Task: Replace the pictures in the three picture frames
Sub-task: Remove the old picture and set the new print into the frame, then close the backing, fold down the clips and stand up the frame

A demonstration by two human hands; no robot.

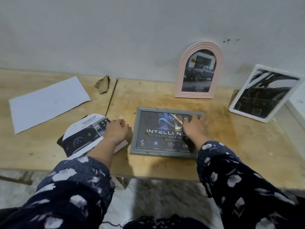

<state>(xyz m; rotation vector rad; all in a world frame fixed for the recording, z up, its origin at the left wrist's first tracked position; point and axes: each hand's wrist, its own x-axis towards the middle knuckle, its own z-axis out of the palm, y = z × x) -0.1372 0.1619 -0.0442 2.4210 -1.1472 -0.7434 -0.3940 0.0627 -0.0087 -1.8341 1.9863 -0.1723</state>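
A grey rectangular picture frame (149, 138) lies face up on the wooden table (231, 142), showing a dark "INTELLI" print. My right hand (195, 128) rests on its right part, fingers spread near the top edge. Just left of the frame, my left hand (116, 129) is loosely curled, pressing on loose car prints (82, 138). A pink arched frame (198, 70) with a truck photo stands against the wall. A white frame (264, 95) with a dark picture leans at the right.
A blank white sheet (47, 101) lies at the far left of the table. A crumpled brown scrap (103, 84) sits by the wall. A white box (297, 106) stands at the right edge. The table's front edge runs close to my sleeves.
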